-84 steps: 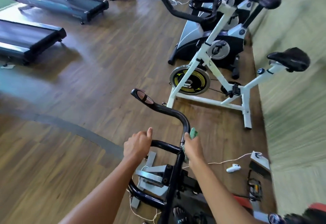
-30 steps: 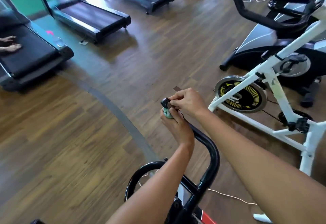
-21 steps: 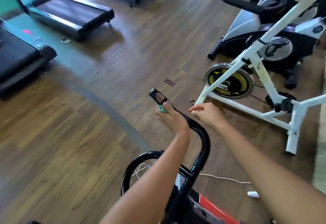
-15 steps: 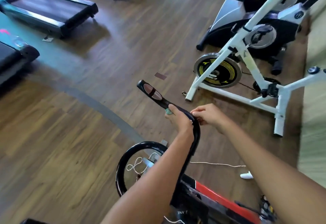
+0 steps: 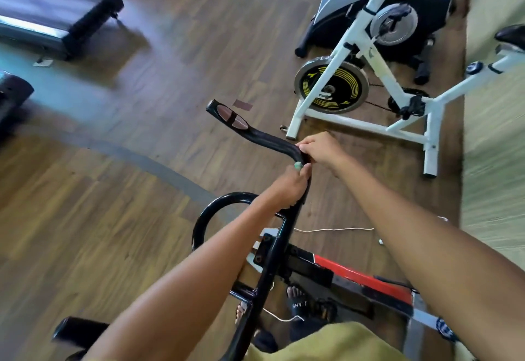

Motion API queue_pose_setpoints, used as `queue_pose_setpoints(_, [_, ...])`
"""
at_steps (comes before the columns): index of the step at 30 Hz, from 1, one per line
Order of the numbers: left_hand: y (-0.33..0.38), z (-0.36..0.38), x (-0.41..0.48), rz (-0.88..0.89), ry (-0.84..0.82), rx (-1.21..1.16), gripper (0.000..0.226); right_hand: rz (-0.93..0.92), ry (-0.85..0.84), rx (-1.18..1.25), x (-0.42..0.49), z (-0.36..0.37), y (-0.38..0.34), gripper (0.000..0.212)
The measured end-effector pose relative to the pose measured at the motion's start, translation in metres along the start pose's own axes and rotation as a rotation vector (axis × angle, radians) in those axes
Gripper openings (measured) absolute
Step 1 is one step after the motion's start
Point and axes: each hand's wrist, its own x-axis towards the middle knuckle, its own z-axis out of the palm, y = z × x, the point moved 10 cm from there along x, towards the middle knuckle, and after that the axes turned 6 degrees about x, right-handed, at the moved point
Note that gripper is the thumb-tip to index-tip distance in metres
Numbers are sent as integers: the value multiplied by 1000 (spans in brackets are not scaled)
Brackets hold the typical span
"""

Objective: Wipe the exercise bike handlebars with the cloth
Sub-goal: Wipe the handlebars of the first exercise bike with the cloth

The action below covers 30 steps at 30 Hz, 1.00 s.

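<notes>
The black handlebar (image 5: pixel 264 137) of the exercise bike in front of me rises from its stem and bends forward-left, ending in a tip with brown sensor pads. My left hand (image 5: pixel 287 187) is wrapped around the bar just below the bend, with a small green cloth (image 5: pixel 297 165) peeking out between fingers and bar. My right hand (image 5: pixel 319 149) grips the bar right at the bend, touching the left hand's fingertips. Most of the cloth is hidden inside the left hand.
A white exercise bike (image 5: pixel 369 82) with a black-and-yellow flywheel stands ahead right; a dark bike sits behind it. Treadmills (image 5: pixel 56 19) lie at the far left. A white cable (image 5: pixel 332 230) runs across the wooden floor. My sandalled feet (image 5: pixel 297 302) show beneath the red-and-black frame.
My left hand with the cloth slid down the handlebar from near the tip to just below the bend. My right hand stayed at the bend. The camera tilted down.
</notes>
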Motion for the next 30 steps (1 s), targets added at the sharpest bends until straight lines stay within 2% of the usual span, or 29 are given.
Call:
queue_pose_setpoints(6, [13, -7, -9, 27, 8, -111, 47, 51, 32, 30, 1, 0, 5, 26])
queue_pose_setpoints(12, [10, -3, -14, 39, -28, -82, 53, 118, 49, 69, 7, 2, 18, 24])
queue_pose_setpoints(14, [6, -16, -17, -1, 84, -151, 44, 73, 89, 116, 6, 2, 21, 21])
queue_pose_setpoints(16, [-3, -34, -25, -27, 263, -317, 37, -22, 219, 209, -6, -8, 20, 16])
queue_pose_setpoints(18, [-4, -49, -36, 48, 343, -501, 48, -120, 337, 318, -33, -18, 16, 15])
queue_pose_setpoints(19, [-6, -50, -39, 79, 313, -610, 62, -161, 359, 377, -49, -18, 16, 15])
queue_pose_setpoints(20, [-5, -47, -42, 97, 243, -742, 73, -181, 342, 450, -61, -14, 18, 15])
queue_pose_setpoints(21, [-5, -42, -45, 109, 153, -870, 73, -182, 290, 534, -71, -5, 20, 19])
queue_pose_setpoints(24, [2, -16, -66, 55, -162, -1109, 34, -120, 25, 792, -94, 31, 18, 41])
queue_pose_setpoints(25, [2, -9, -74, 17, -238, -1149, 29, -93, -64, 914, -101, 43, 17, 47])
queue_pose_setpoints(27, [1, -4, -85, -1, -295, -1193, 23, -22, -220, 1162, -117, 61, 15, 57])
queue_pose_setpoints(30, [-3, -10, -93, 39, -241, -1176, 26, 12, -363, 1371, -137, 77, 14, 72])
